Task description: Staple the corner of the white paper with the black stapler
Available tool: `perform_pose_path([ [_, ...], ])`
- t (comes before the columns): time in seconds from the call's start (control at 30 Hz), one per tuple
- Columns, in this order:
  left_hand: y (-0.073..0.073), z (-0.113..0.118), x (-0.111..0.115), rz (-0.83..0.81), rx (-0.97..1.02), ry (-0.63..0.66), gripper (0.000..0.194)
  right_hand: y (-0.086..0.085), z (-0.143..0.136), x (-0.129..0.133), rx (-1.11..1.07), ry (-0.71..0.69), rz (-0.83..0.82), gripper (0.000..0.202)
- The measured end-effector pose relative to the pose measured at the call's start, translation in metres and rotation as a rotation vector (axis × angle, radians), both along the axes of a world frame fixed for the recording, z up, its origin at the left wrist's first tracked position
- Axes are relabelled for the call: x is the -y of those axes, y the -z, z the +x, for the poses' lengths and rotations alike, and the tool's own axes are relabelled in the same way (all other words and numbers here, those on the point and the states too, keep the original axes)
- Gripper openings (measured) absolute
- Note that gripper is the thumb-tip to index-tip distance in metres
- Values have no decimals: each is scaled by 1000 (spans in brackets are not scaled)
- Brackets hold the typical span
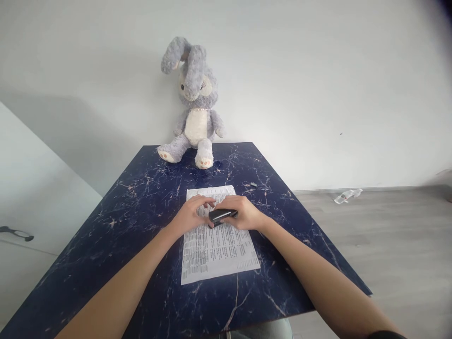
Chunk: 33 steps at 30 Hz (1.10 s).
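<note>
My right hand [243, 213] is closed round a black stapler [221, 214], held over the upper part of a printed sheet of paper [222, 249]. The stapler's free end points left, toward my left hand [193, 214]. That left hand has its fingers curved and apart, with the thumb close to the stapler's end; whether it touches is hard to make out. Dense text covers the sheet, which lies flat on the dark blue marbled table [148, 207]. Both hands hide part of the paper's upper half.
A grey plush rabbit [197, 108] sits at the table's far edge, against the white wall. A small greenish object [253, 185] lies beyond my right hand. On the floor to the right is a clear plastic bottle [348, 196]. A black handle [17, 232] shows at far left.
</note>
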<state>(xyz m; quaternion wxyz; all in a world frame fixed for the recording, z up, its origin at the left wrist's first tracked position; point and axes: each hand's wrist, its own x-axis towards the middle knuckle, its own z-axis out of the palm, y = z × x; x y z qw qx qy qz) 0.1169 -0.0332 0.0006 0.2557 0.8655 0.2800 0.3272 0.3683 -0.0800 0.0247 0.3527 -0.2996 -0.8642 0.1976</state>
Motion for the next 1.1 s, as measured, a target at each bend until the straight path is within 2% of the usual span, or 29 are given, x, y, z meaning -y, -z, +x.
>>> perform_pose_path([
  [0.1, 1, 0, 1, -37, -63, -73, 60, -6, 26, -8, -46, 235, -20, 35],
  [0.2, 5, -1, 1, -4, -259, -57, 59, -8, 62, -18, -25, 578, 5, 39],
  [0.27, 9, -2, 1, 28, -370, -48, 62, -7, 86, -24, 38, 692, -13, 40],
  [0.33, 12, -3, 0, 55, -420, -67, 61, -5, 103, -29, 98, 674, -76, 39],
  [0.4, 14, -3, -1, 82, -425, -82, 59, -3, 110, -30, 123, 591, -148, 39],
  [0.53, 14, -3, -2, 116, -433, -79, 58, 1, 101, -30, 98, 409, -225, 39],
  [0.6, 13, -2, -2, 124, -443, -77, 57, 3, 92, -30, 76, 368, -221, 39],
  [0.7, 10, -1, 0, 137, -452, -45, 54, 8, 86, -31, 37, 378, -212, 39],
  [0.8, 5, 1, 4, 135, -484, 46, 51, 11, 85, -32, -1, 389, -223, 39],
  [0.97, -1, 5, 10, 133, -551, 159, 62, 10, 83, -31, -87, 342, -253, 40],
  [1.1, 3, 6, 11, 146, -583, 173, 63, 5, 84, -29, -27, 441, -162, 38],
])
